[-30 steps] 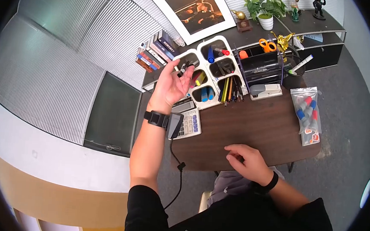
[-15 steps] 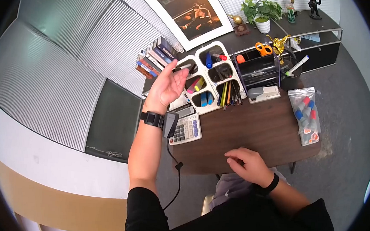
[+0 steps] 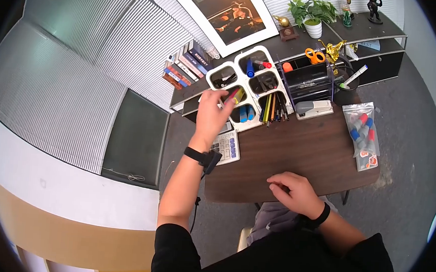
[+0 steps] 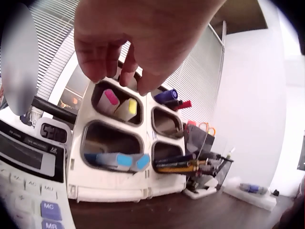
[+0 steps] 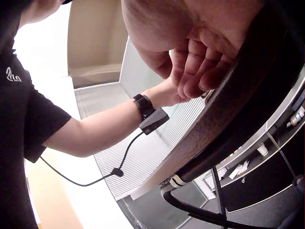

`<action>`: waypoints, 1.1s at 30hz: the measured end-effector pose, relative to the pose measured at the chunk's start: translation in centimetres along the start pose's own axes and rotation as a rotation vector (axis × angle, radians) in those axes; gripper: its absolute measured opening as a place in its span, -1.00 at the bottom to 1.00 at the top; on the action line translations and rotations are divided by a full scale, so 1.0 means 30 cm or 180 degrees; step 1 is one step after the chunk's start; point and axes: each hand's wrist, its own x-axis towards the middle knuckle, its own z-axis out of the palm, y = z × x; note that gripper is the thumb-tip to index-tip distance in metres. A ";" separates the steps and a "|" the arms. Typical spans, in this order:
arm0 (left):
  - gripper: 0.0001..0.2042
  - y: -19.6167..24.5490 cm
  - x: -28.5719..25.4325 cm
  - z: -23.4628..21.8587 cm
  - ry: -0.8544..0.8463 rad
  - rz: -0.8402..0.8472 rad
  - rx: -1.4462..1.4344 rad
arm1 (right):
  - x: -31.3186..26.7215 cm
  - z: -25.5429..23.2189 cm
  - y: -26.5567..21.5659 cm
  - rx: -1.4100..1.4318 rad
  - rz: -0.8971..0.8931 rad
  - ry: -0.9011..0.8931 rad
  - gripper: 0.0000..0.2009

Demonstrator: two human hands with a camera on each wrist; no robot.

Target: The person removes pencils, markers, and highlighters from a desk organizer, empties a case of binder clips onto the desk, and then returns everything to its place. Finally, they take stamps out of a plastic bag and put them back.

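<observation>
My left hand (image 3: 213,116) hovers palm down over the near-left part of a white desk organizer (image 4: 81,186), fingers bent loosely downward. In the left wrist view its fingertips hang just above the compartment with a pink highlighter (image 4: 110,98) and a yellow highlighter (image 4: 127,109); nothing shows between them. Blue-capped markers (image 3: 246,113) stand in the compartment nearer me. Black pens (image 3: 225,80) lie in the compartment beyond. My right hand (image 3: 295,192) rests at the table's front edge, fingers loosely curled and holding nothing.
A calculator (image 3: 228,148) sits left of the organizer's front. Pencils (image 3: 270,109) fill another compartment. To the right are a stapler (image 3: 314,109), a black mesh holder (image 3: 346,94) and a plastic bag of markers (image 3: 361,131). A cable (image 5: 125,155) hangs from the left wrist camera.
The left hand was at the far-left compartment with a dark pen by its fingers. It has since turned palm down and come nearer, over the highlighters. The right hand stays put.
</observation>
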 end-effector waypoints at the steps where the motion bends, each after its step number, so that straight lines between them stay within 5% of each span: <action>1: -0.67 0.007 -0.012 0.015 0.0066 0.0329 0.0192 | 0.000 0.000 0.000 -0.0025 -0.0019 -0.0006 -0.84; 2: -0.66 0.020 -0.023 0.027 0.0134 0.0655 0.0383 | 0.001 0.000 -0.001 -0.0028 -0.0019 -0.0010 -0.84; 11: -0.64 0.063 -0.040 0.071 -0.0014 0.0451 0.0762 | -0.001 0.002 -0.005 -0.0044 -0.0053 0.0073 -0.84; 14: -0.68 0.106 -0.100 -0.025 0.0410 0.0481 0.0510 | 0.001 -0.002 -0.004 -0.0057 -0.0058 0.0055 -0.83; 16: -0.69 0.142 -0.197 -0.087 0.0764 0.0036 0.0325 | 0.002 0.002 0.000 -0.0056 -0.0089 0.0070 -0.83; 17: -0.70 0.153 -0.258 -0.102 0.0910 -0.0380 -0.0006 | 0.002 0.003 0.003 -0.0031 -0.0054 0.0091 -0.83; 20: -0.69 0.180 -0.466 -0.071 0.0667 -0.1737 -0.3562 | 0.005 0.003 0.009 -0.0117 -0.0009 -0.0046 -0.82; 22: -0.66 0.202 -0.597 0.017 0.0165 -0.2248 -0.4604 | 0.013 0.009 -0.002 0.0030 0.0146 0.0117 -0.80; 27: -0.67 0.286 -0.705 0.174 -0.0583 -0.2231 -0.4855 | 0.014 0.004 0.023 0.0136 0.0376 0.0326 -0.78; 29: -0.66 0.273 -0.705 0.177 -0.0667 -0.1472 -0.4307 | 0.015 0.004 0.004 0.0115 0.0374 0.0367 -0.78; 33: -0.65 0.262 -0.700 0.182 -0.0670 -0.1227 -0.4110 | 0.016 0.012 0.027 0.0054 0.0333 0.0392 -0.79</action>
